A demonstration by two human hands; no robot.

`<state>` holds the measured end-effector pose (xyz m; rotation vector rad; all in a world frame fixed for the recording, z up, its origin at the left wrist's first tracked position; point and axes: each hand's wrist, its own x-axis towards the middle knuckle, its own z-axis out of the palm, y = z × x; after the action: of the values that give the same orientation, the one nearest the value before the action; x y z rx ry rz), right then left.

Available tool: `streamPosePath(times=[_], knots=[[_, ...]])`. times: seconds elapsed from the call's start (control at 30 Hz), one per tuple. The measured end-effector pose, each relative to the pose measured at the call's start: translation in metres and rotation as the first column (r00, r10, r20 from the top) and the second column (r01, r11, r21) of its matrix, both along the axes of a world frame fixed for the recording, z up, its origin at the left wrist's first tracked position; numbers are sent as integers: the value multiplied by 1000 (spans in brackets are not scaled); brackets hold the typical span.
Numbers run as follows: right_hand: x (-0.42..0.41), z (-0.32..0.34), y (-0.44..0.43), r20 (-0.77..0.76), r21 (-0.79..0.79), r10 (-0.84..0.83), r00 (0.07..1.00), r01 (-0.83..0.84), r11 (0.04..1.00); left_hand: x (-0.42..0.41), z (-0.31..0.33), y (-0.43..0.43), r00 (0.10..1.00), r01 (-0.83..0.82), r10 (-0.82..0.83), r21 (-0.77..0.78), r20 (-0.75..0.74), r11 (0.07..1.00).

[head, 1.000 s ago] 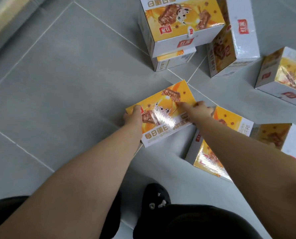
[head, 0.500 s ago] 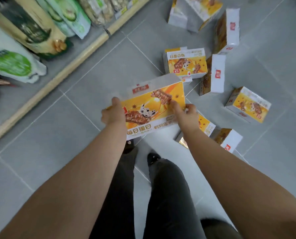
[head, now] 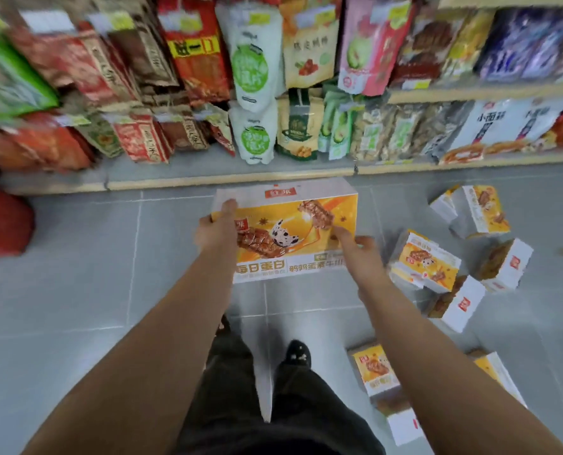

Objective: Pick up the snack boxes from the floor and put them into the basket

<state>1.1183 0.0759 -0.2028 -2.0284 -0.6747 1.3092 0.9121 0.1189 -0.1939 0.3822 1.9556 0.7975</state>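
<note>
We hold one box [head: 293, 224] up at 12 o'clock, left hand [head: 214, 233] and right hand [head: 362, 254] clasping its ends. Several boxes [head: 424, 261] lie on the floor [head: 76, 290], 2 to 5 o'clock; the red blur [head: 1, 221] at 9 may be the basket.

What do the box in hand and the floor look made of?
The held box: probably printed cardboard, glossy, perhaps film-wrapped; crisp straight edges and a faint sheen on its face. The floor: grey tiles, smooth and fairly matte, with pale grout lines between them.
</note>
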Motion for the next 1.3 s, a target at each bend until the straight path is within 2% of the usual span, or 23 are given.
streamPosePath(times=[0.2, 0.37, 0.53, 0.8, 0.9, 1.13, 1.3], knots=[[-134, 24, 6, 16, 77, 364, 931, -364, 928, -145, 45, -57, 962, -274, 272, 77, 35, 959], [-277, 29, -4, 14, 111, 523, 852, -521, 846, -279, 57, -117, 901, -429, 418, 105, 116, 897], [-384, 27, -27, 15, 99, 615, 788, -614, 783, -383, 61, -161, 861, -509, 497, 172, 111, 844], [-529, 39, -21, 146, 124, 723, 675, -738, 663, -511, 66, -189, 781, -622, 607, 255, 146, 740], [-571, 37, -7, 160, 94, 740, 653, -757, 647, -549, 62, -179, 781, -624, 602, 244, 166, 742], [-687, 24, 47, 60, 43, 758, 649, -760, 648, -661, 58, -119, 825, -564, 555, 218, 107, 796], [-782, 16, 83, 60, 9, 820, 569, -822, 570, -749, 58, -93, 801, -594, 594, 220, 76, 774]])
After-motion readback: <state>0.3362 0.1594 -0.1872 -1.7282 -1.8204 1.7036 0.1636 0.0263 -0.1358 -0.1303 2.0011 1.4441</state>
